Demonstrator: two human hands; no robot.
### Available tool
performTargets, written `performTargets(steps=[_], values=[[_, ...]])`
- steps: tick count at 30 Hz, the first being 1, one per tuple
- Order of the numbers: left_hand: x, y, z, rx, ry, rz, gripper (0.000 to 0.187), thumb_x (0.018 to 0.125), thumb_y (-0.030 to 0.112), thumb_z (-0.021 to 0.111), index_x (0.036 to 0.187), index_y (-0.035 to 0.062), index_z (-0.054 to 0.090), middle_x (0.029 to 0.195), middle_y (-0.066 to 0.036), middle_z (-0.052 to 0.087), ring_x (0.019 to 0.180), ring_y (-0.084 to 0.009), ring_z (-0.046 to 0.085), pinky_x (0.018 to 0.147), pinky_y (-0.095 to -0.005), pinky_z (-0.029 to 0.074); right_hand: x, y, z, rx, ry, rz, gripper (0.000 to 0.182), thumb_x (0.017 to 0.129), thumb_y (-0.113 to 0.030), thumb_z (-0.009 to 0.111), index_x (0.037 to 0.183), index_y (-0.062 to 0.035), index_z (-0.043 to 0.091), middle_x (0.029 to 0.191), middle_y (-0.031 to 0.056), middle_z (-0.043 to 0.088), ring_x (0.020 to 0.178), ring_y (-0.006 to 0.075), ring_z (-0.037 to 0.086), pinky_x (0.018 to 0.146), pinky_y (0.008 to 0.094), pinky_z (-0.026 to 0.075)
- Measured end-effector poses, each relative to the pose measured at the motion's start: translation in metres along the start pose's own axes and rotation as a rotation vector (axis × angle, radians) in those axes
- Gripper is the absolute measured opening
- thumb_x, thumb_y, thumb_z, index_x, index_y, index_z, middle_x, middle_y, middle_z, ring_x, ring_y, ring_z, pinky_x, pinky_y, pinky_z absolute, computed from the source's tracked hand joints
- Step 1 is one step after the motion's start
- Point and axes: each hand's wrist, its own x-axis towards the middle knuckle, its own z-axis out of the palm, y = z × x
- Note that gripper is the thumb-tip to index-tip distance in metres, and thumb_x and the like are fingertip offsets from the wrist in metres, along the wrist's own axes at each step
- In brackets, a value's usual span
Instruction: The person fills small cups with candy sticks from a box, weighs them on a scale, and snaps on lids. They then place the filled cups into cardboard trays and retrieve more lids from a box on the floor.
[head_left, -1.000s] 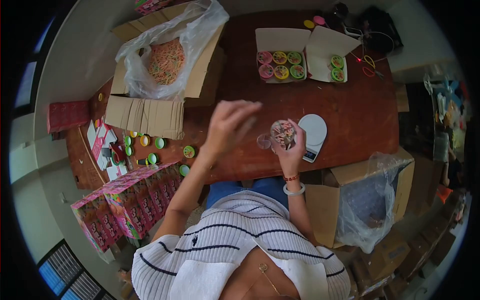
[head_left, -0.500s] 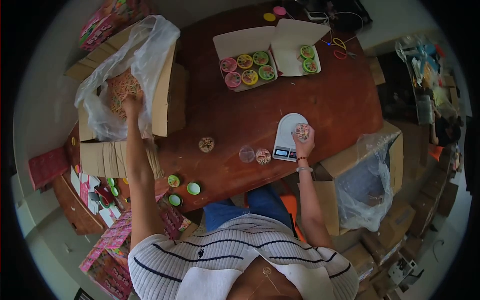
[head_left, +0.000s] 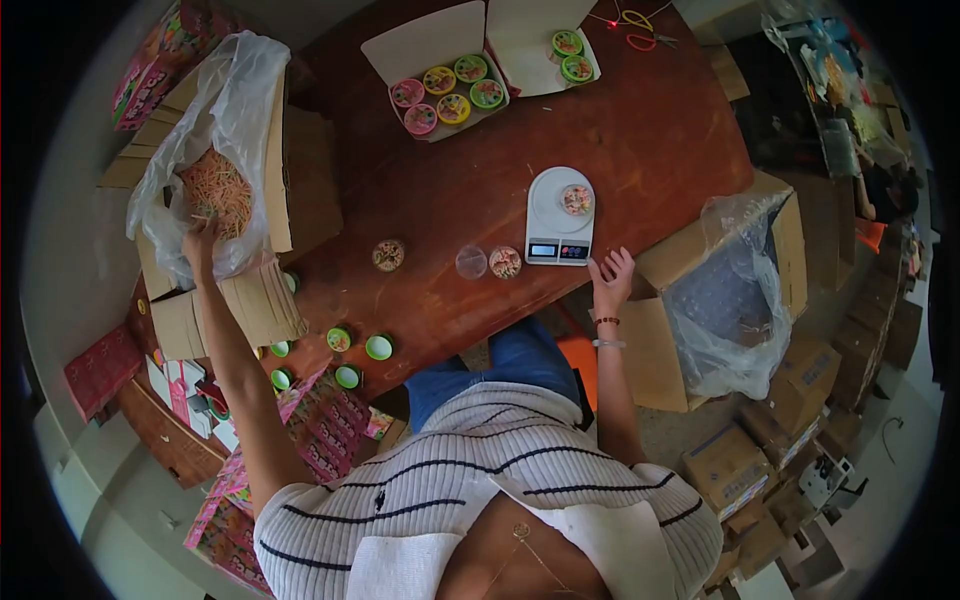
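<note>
My left hand (head_left: pixel 200 238) is at the near edge of a pile of thin orange and pinkish sticks (head_left: pixel 222 190) in a plastic-lined cardboard box. Its fingers are curled closed around some of them, partly hidden. A clear cup of colourful pieces (head_left: pixel 576 200) rests on the plate of a white digital scale (head_left: pixel 545 225). Just right of the scale's front corner, my right hand (head_left: pixel 612 280) is open, fingers apart and holding nothing. Left of the scale stand a filled cup (head_left: pixel 505 262), a clear empty-looking cup (head_left: pixel 471 262) and another filled cup (head_left: pixel 388 255).
White cartons (head_left: pixel 450 45) at the back hold several lidded cups. Scissors (head_left: pixel 650 40) lie at the far right. Green lids (head_left: pixel 379 347) are near the front left edge. An open box with a plastic liner (head_left: pixel 725 300) stands at right, pink printed boxes (head_left: pixel 335 435) at lower left.
My right hand has let go of the cup, now on the scale, and drawn back towards me. My left hand has pulled back from the pile's middle to its near edge. The view has shifted.
</note>
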Motion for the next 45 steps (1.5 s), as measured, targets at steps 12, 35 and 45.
performTargets(steps=[12,35,45], values=[[-0.106,0.07,-0.081,-0.699,0.129,0.347,0.036,0.099,0.017,0.062,0.125,-0.0071,0.065,0.11,-0.008,0.071,0.104,-0.0121,0.062,0.094,-0.0258,0.047,-0.023,0.005,-0.018,0.002,-0.025,-0.038,0.047,0.087,-0.01,0.078,0.128,0.0005,0.058,0.123,0.0145,0.064,0.106,0.0208,0.065,0.091,0.0326,0.056],[-0.348,0.432,0.278,-0.437,-0.478,0.871,0.01,0.083,0.006,0.068,0.087,-0.0009,0.073,0.084,-0.023,0.069,0.078,-0.0379,0.07,0.07,-0.0436,0.056,0.047,-0.078,0.018,0.045,0.048,-0.261,0.014,0.092,0.0,0.067,0.104,0.006,0.07,0.092,0.0093,0.075,0.083,0.0121,0.07,0.074,0.0264,0.056],[-0.352,0.455,0.327,-0.164,-0.43,0.941,0.01,0.079,0.007,0.068,0.081,-0.0024,0.07,0.08,-0.025,0.067,0.078,-0.0412,0.068,0.071,-0.048,0.056,0.092,-0.041,0.05,-0.29,-0.143,-0.371,0.011,0.087,0.002,0.066,0.097,0.0006,0.07,0.086,0.0192,0.071,0.078,0.0265,0.073,0.067,0.0337,0.056]])
